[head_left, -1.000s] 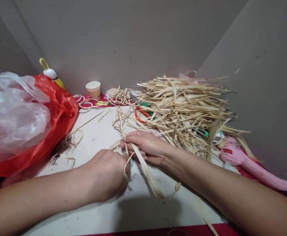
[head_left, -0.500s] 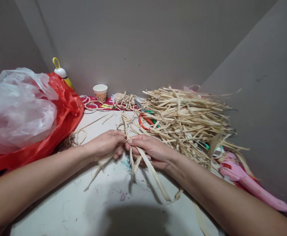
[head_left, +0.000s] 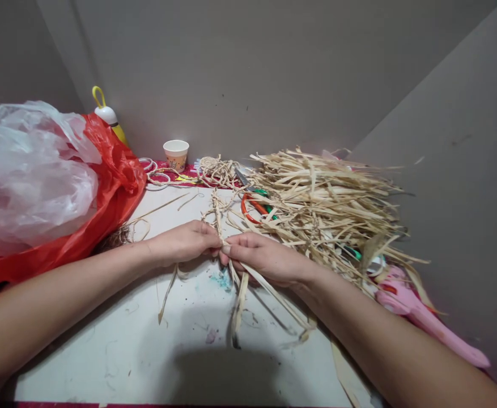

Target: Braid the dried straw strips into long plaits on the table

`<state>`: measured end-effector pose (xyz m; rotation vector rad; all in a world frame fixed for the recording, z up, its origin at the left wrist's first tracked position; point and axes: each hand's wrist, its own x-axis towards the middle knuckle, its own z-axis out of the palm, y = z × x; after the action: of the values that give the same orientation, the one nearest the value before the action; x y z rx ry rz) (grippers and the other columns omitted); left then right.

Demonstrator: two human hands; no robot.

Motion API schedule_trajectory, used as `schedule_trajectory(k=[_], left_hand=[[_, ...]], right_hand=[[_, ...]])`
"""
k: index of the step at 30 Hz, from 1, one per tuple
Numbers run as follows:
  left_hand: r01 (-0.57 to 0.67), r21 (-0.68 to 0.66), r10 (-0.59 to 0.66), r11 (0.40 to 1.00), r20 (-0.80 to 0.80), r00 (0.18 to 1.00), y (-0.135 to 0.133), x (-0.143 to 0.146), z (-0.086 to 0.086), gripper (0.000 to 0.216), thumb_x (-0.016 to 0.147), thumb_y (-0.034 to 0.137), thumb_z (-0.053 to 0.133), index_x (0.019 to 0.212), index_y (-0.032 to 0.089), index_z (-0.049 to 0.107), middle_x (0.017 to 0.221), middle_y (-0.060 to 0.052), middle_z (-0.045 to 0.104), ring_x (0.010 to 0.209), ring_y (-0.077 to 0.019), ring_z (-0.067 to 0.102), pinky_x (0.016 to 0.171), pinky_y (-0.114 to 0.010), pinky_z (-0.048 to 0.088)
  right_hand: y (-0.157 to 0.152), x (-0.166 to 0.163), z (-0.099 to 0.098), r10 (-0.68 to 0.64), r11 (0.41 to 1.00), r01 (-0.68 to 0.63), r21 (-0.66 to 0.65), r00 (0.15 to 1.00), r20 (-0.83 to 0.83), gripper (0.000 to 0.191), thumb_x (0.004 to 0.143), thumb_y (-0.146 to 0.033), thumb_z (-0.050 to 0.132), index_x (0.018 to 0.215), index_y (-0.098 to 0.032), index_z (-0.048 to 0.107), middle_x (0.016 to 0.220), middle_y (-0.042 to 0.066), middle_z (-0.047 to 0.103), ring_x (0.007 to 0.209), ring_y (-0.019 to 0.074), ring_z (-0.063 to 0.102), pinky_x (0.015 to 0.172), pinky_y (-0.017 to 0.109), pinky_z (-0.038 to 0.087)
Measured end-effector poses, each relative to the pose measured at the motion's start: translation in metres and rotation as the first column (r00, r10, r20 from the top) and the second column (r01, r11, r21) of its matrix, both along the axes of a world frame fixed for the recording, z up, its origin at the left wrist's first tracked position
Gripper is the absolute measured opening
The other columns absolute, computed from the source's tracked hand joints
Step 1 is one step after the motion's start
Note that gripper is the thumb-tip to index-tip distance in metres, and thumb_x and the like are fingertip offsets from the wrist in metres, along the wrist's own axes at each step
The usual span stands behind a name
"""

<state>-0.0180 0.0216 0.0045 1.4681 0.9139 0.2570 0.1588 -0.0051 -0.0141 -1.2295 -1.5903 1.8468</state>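
Note:
My left hand (head_left: 195, 239) and my right hand (head_left: 260, 255) meet at the middle of the white board, fingertips pinched together. Between them is a plaited cord of dried straw (head_left: 218, 209), its twisted part running away from me past my fingers. Loose flat straw strips (head_left: 240, 306) hang toward me from beneath my right hand. Another strip (head_left: 168, 294) trails below my left hand. My fingers cover the spot where the strips join the cord.
A large straw heap (head_left: 328, 198) lies at right, with orange-handled scissors (head_left: 248, 209) at its edge. Behind stand a paper cup (head_left: 175, 154) and a coil of cord (head_left: 216, 170). Plastic bags (head_left: 35, 181) and a bottle (head_left: 107, 116) are left; a pink glue gun-like tool (head_left: 427, 317) is right.
Both hands stay pinched on the cord, with the left fingers now closer to the right thumb. The hanging strips have shifted, and the view has moved slightly.

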Motion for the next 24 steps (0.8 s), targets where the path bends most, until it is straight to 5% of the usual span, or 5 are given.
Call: schedule_trajectory(k=[5,14,19,24], left_hand=[[0.039,-0.097,-0.033,0.995,0.065,0.997,0.002,-0.003,-0.004,0.021,0.079,0.029,0.051,0.069,0.013,0.061,0.044,0.008,0.032,0.035,-0.0046,0.02,0.034,-0.023,0.011],[-0.011,0.007,0.011,1.0,-0.013,1.0,-0.002,-0.003,-0.006,0.022,0.079,0.028,0.052,0.06,0.017,0.049,0.042,0.009,0.034,0.034,-0.0033,0.024,0.035,-0.019,0.016],[-0.015,0.109,0.023,0.994,-0.069,0.997,-0.007,-0.003,-0.004,0.02,0.081,0.029,0.048,0.066,0.016,0.053,0.044,0.009,0.032,0.034,-0.0037,0.024,0.035,-0.018,0.017],[-0.02,0.209,0.031,0.978,-0.048,0.998,-0.009,-0.003,-0.006,0.022,0.08,0.026,0.045,0.064,0.014,0.056,0.047,0.007,0.039,0.037,-0.0039,0.028,0.036,-0.018,0.02]], right_hand=[[0.0,0.004,0.002,0.061,0.981,-0.086,0.173,0.987,0.15,0.027,0.084,-0.035,0.05,0.076,-0.012,0.061,0.056,-0.004,0.042,0.05,0.0073,0.034,0.048,0.02,0.026],[-0.001,0.011,0.015,0.041,0.962,-0.123,0.246,0.949,0.314,0.022,0.079,-0.032,0.055,0.065,-0.015,0.051,0.055,-0.005,0.04,0.05,0.0069,0.031,0.047,0.02,0.025],[-0.007,0.001,0.016,-0.045,0.999,0.047,-0.012,0.988,0.145,0.02,0.081,-0.026,0.047,0.067,-0.014,0.056,0.044,-0.002,0.053,0.042,0.0082,0.044,0.045,0.019,0.032],[-0.017,-0.02,0.011,-0.212,0.953,0.213,-0.213,0.977,0.029,0.02,0.077,-0.029,0.046,0.065,-0.015,0.055,0.045,0.002,0.06,0.03,0.0065,0.037,0.034,0.019,0.024]])
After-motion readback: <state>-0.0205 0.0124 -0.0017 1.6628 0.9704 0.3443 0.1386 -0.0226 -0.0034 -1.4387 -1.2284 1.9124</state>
